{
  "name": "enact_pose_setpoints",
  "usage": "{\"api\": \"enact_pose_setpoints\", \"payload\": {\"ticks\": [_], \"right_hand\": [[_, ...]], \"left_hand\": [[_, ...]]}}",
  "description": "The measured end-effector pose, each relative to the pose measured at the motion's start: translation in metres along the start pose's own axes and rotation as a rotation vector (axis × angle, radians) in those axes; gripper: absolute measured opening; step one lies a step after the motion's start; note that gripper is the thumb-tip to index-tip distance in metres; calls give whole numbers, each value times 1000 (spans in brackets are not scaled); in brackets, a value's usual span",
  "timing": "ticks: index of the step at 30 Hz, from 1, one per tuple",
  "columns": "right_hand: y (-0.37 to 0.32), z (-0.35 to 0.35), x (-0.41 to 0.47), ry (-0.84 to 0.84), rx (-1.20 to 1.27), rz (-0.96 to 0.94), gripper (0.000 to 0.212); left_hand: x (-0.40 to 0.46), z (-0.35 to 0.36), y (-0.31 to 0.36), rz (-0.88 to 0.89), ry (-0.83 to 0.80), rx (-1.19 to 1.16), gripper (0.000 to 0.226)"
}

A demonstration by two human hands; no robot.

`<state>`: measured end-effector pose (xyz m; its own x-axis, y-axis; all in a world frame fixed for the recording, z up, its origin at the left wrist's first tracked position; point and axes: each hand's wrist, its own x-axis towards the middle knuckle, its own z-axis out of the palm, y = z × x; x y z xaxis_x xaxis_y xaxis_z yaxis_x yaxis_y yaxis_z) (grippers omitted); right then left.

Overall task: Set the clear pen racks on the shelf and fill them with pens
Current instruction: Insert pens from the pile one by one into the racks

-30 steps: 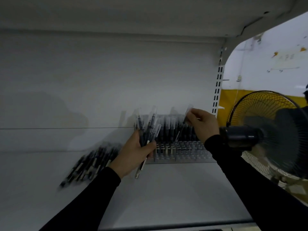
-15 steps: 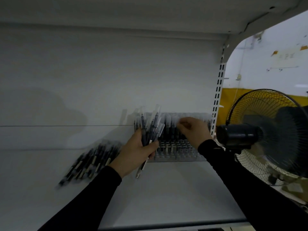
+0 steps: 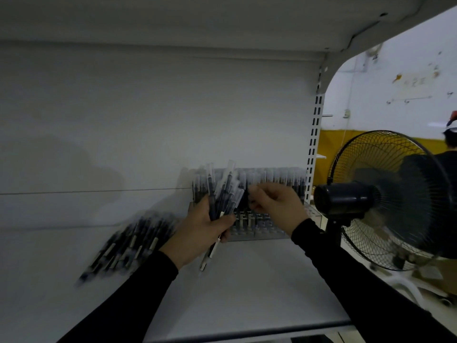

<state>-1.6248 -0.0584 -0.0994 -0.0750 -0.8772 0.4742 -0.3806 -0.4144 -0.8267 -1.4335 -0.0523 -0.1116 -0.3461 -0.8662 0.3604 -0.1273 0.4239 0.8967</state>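
A clear pen rack [image 3: 259,229] stands at the back right of the white shelf [image 3: 247,293], its rear rows filled with upright black pens [image 3: 279,177]. My left hand [image 3: 197,231] grips a fanned bundle of pens [image 3: 222,194] in front of the rack's left end. My right hand [image 3: 277,206] is beside the bundle's top, thumb and fingers pinched at one pen there. A loose pile of pens [image 3: 128,243] lies on the shelf to the left, blurred.
A slotted upright post [image 3: 312,149] closes the shelf's right side. A black standing fan [image 3: 385,201] is just right of the shelf, close to my right forearm. Another shelf board [image 3: 173,18] hangs overhead. A person's shoulder [image 3: 447,159] shows at far right.
My right hand moved left from the rack's right part to the bundle held in my left hand. My left hand stayed in place with the bundle.
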Motion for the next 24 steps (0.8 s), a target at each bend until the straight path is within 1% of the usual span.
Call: {"api": "enact_pose_setpoints", "payload": {"ticks": [2, 5, 7, 9, 12, 14, 17, 19, 22, 24], "right_hand": [[-4, 5, -6, -81, 92, 33, 35], [-6, 10, -10, -152, 139, 52, 26], [-5, 11, -11, -161, 192, 59, 24], [-4, 10, -9, -131, 283, 118, 23], [-5, 3, -4, -42, 453, 195, 18], [-8, -6, 1, 42, 564, 225, 15], [-14, -22, 10, 176, 651, 218, 13], [-15, -33, 16, 247, 595, 157, 13], [-12, -42, 26, 347, 334, 30, 10], [-7, -45, 34, 401, 174, -13, 8]], "left_hand": [[-1, 3, 2, 5, -2, -8, 24], [-3, 7, 7, 1, -4, 4, 23], [-5, 8, 10, 14, -8, 12, 20], [-5, 9, 12, 23, -10, 17, 18], [-4, 8, 11, 3, 4, 34, 13], [-4, 7, 8, -5, -2, 52, 11], [-2, 2, 3, -11, 5, 77, 16], [-2, 1, 2, -13, 20, 83, 16], [-3, 2, 4, -22, 37, 87, 14], [-4, 2, 4, -29, 41, 80, 15]]}}
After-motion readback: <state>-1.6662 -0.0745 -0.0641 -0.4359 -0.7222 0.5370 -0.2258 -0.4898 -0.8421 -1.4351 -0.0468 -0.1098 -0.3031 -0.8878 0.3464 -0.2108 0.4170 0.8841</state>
